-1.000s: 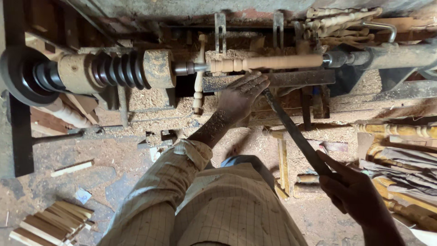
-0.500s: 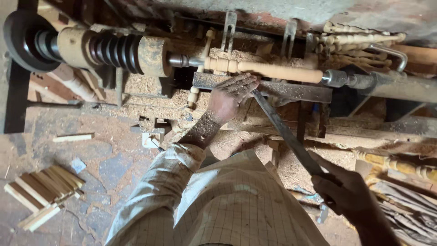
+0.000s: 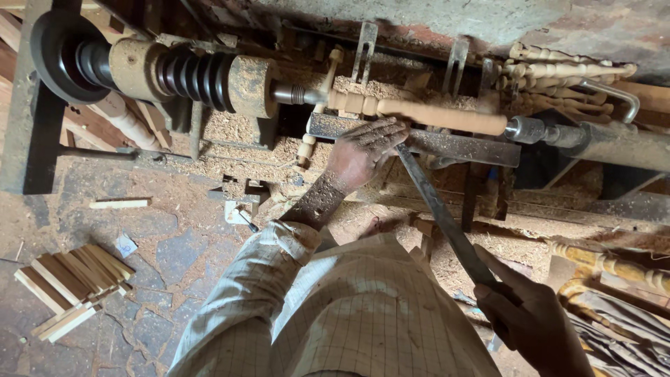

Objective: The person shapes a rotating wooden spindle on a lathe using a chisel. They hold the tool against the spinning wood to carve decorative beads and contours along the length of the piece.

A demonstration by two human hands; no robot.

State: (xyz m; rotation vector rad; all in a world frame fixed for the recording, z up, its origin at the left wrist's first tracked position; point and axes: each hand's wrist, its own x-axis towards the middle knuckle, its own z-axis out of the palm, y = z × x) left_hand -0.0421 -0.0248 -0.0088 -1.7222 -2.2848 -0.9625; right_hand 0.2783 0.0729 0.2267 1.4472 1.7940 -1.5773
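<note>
A pale wooden spindle [image 3: 426, 113] is mounted between the lathe's drive centre and its tail centre [image 3: 534, 130]. My left hand [image 3: 363, 152], dusted with sawdust, rests on the metal tool rest [image 3: 433, 142] and presses down the tip of a long flat chisel [image 3: 436, 202], just under the spindle. The chisel slants down to the right, where my right hand [image 3: 530, 318] grips its handle end. My checked sleeve fills the bottom middle.
The lathe's dark grooved pulley [image 3: 188, 75] and big wheel [image 3: 59, 56] sit at upper left. Sawdust covers the bed. Finished turned spindles [image 3: 572, 77] lie at upper right, more [image 3: 614, 265] at lower right. Several cut wood strips [image 3: 70, 283] lie on the stone floor.
The view has shifted, so the lathe now sits lower and more to the right in frame. My hands keep the same hold on the chisel at the rest.
</note>
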